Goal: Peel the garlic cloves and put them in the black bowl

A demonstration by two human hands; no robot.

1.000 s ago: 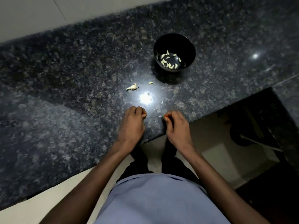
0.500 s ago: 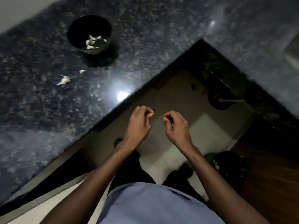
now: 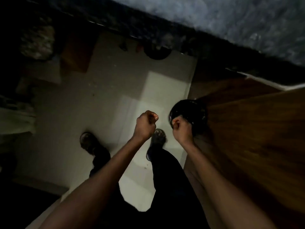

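Above the floor (image 3: pixel 105 100), 2 hands, left (image 3: pixel 145 124) and right (image 3: pixel 181 129), fingers curled, contents unclear.

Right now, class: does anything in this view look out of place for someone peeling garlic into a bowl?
Yes. Both fists, left hand and right hand, are held over the floor, beside a dark bin, away from the granite counter. No bowl is visible.

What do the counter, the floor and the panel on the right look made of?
Counter: speckled grey-black stone, likely polished granite; blurred here, so the gloss is unclear.
Floor: pale smooth tile, going by a faint straight joint line and a soft sheen.
Panel: brown streaky grain, so wood or wood-look laminate, semi-matt.
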